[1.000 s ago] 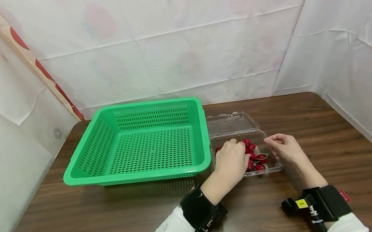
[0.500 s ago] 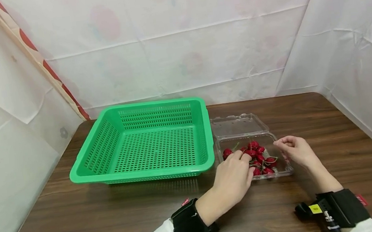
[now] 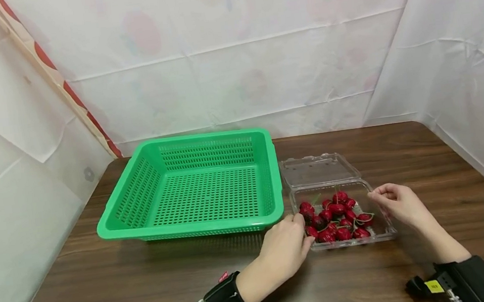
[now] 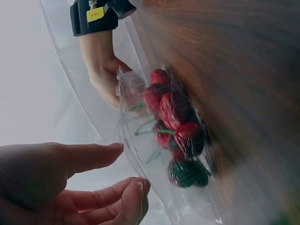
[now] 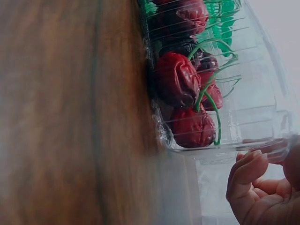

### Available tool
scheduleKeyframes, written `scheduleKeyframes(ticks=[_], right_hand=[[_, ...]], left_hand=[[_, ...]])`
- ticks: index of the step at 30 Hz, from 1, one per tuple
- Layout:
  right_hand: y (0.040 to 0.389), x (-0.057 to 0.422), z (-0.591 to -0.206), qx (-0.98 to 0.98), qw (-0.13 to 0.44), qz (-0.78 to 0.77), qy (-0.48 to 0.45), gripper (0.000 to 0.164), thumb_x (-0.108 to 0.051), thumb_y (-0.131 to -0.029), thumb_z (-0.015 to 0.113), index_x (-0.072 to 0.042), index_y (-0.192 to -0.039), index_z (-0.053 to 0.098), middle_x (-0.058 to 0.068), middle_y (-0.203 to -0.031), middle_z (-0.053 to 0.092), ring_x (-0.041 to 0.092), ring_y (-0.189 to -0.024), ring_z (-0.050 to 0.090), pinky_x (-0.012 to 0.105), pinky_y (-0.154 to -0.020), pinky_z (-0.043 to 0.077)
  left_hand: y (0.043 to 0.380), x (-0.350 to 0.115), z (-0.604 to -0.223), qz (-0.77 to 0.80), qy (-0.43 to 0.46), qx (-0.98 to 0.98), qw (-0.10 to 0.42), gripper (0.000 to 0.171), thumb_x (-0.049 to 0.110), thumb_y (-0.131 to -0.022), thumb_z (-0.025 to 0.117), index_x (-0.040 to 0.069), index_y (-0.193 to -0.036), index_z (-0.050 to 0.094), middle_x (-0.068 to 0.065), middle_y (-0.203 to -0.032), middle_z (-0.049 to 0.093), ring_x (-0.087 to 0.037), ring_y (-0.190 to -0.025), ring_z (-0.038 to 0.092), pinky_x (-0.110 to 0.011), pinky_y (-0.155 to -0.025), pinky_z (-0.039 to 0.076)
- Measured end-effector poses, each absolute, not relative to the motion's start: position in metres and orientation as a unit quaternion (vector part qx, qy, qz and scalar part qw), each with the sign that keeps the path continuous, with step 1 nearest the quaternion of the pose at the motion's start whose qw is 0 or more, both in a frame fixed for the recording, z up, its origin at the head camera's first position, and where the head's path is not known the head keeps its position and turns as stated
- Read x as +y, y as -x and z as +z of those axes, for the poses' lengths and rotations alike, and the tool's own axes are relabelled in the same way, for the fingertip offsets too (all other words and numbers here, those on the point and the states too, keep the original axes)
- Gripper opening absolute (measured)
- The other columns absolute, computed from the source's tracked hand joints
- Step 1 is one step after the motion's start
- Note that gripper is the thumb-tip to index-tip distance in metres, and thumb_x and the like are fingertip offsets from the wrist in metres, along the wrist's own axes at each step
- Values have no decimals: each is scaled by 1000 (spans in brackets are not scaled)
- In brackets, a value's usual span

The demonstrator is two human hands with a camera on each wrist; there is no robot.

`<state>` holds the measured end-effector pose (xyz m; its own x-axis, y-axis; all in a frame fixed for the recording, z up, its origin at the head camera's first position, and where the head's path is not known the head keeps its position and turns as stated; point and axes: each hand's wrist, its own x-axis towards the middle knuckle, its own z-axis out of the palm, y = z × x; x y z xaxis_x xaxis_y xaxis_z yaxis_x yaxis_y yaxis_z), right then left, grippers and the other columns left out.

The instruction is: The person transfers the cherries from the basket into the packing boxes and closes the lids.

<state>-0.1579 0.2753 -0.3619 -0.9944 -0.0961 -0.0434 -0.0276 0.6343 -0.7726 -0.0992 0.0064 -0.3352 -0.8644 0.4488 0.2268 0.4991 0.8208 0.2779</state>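
A clear plastic clamshell box sits on the table, its lid folded back. Several dark red cherries with green stems lie inside. My left hand is at the box's left side. In the left wrist view, a gap shows between the left thumb and fingers, with their tips by the rim. My right hand pinches the box's right rim. The right wrist view has the curled right fingers at the box's corner, cherries visible through the wall.
To the left of the box stands a green perforated plastic basket with nothing in it. The dark wood table reaches back to a pale patterned curtain, and white sheeting hangs on both sides.
My left hand has drawn out from over the cherries to the box's left edge, uncovering them. My right hand keeps hold of the rim. The whole scene has shifted slightly right and down in view.
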Motion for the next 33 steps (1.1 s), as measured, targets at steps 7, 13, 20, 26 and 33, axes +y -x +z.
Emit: scheduleKeyframes(ticks=[7, 13, 20, 26, 33], right_hand=[[148, 279, -362, 899, 40, -434, 38, 35, -28, -91, 51, 7, -91, 51, 5, -53, 48, 17, -43, 46, 31, -43, 40], [141, 280, -364, 891, 52, -450, 35, 34, -26, -91, 52, 7, -92, 49, 6, -54, 48, 16, -42, 46, 32, -41, 42], [133, 284, -365, 879, 69, -469, 43, 32, -24, -90, 53, 8, -91, 49, 5, -52, 48, 15, -41, 47, 33, -41, 43], [129, 289, -363, 866, 101, -487, 53, 31, -22, -91, 51, 10, -92, 48, 4, -54, 48, 13, -44, 48, 31, -42, 45], [139, 298, -356, 849, 180, -494, 54, 40, -29, -94, 44, 11, -100, 43, 5, -64, 49, 13, -52, 50, 31, -47, 47]], left_hand=[[96, -1, -336, -216, 210, -953, 27, 30, 30, -80, 65, 9, -66, 51, 3, -52, 42, -8, -39, 44, -18, -37, 33], [96, -5, -340, -291, 202, -935, -16, 38, 30, -81, 64, 13, -54, 45, 9, -43, 29, -1, -33, 27, -16, -35, 24], [100, -12, -343, -420, 181, -878, -139, 32, 27, -80, 66, -3, -92, 64, 4, -39, 47, -5, -31, 42, -17, -52, 44], [103, -13, -346, -525, 132, -815, -207, 27, 19, -79, 68, -3, -92, 61, -4, -49, 57, -12, -38, 53, -31, -43, 47], [101, -14, -350, -578, 114, -779, -216, 15, 15, -78, 68, 3, -78, 60, -9, -53, 59, -10, -37, 51, -37, -45, 48]])
